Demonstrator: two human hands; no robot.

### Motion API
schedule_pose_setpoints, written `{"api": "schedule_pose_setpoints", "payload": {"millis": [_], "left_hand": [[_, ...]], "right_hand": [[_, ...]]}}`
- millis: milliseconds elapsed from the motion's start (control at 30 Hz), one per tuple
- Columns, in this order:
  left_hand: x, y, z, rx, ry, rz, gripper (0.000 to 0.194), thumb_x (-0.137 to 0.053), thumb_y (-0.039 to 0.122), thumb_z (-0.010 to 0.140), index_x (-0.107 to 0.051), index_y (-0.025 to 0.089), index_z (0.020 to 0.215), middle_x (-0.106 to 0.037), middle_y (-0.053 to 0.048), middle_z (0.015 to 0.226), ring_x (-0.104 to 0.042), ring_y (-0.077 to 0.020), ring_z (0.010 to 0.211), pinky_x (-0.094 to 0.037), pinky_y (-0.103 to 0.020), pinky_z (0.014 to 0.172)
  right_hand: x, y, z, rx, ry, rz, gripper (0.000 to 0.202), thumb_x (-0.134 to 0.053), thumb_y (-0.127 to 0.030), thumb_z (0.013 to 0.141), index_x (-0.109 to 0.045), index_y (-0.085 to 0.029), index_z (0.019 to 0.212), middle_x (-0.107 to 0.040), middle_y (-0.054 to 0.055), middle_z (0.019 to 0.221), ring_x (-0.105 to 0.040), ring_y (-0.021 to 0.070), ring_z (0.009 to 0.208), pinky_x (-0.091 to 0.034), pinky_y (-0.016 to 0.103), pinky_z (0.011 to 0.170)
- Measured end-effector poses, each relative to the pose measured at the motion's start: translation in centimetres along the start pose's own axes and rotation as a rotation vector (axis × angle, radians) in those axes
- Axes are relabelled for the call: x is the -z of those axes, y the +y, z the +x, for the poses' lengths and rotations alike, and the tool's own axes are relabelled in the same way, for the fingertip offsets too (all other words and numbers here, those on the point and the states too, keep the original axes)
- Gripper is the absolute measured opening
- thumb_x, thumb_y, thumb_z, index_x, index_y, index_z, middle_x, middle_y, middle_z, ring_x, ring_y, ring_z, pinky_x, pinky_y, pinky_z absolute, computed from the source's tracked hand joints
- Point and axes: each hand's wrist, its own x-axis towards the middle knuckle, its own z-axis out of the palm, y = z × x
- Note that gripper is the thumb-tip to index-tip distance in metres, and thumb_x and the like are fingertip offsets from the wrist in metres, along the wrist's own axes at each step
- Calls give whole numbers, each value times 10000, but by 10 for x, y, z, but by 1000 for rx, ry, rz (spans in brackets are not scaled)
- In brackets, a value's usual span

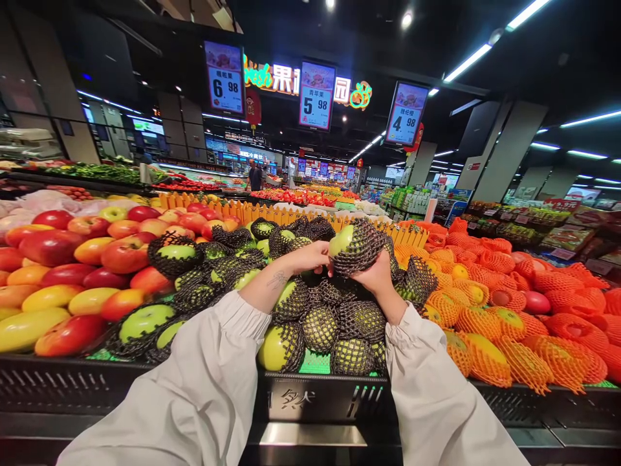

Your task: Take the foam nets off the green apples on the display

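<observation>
A green apple in a black foam net (356, 248) is held up over the middle of the display. My right hand (377, 273) is wrapped round its lower right side. At the apple's left edge is my left hand (314, 257), its fingers curled and pressed together; what they pinch, if anything, is too small to make out. Below and around both hands lie several netted green apples (320, 329), some with bare green skin showing.
Red and yellow fruit (101, 259) fills the left side. Orange-netted fruit (485, 356) and red-netted fruit (557, 288) lie on the right. A low yellow fence (233, 210) runs behind. The black display edge (310, 395) is nearest me. A person (255, 175) stands far back.
</observation>
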Motion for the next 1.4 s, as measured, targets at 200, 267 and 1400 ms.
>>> {"api": "schedule_pose_setpoints", "payload": {"millis": [200, 267, 1400], "left_hand": [[0, -4, 1, 0, -19, 37, 91, -644, 220, 646, -579, 159, 628, -591, -20, 528, -436, -86, 463, -209, -181, 423], [1, -5, 3, -4, 4, 12, 110, -648, 235, 635, -562, 167, 647, -568, -6, 528, -440, -86, 473, -180, -176, 433], [-1, -1, 0, -40, 36, -71, 365, -850, 306, 612, -602, 165, 840, -562, 54, 641, -452, -80, 523, -380, -218, 499]], "right_hand": [[1, -5, 1, -7, -20, -24, 617, -897, -492, 495, -657, -211, 989, -759, 117, 1034, -724, 328, 978, -576, 504, 955], [1, -9, 2, -8, 7, -33, 627, -905, -493, 475, -651, -217, 979, -767, 107, 1009, -728, 328, 960, -576, 503, 959], [9, -1, -1, 102, -75, -235, 712, -886, -484, 413, -652, -219, 1031, -751, 105, 991, -711, 362, 948, -570, 543, 919]]}}
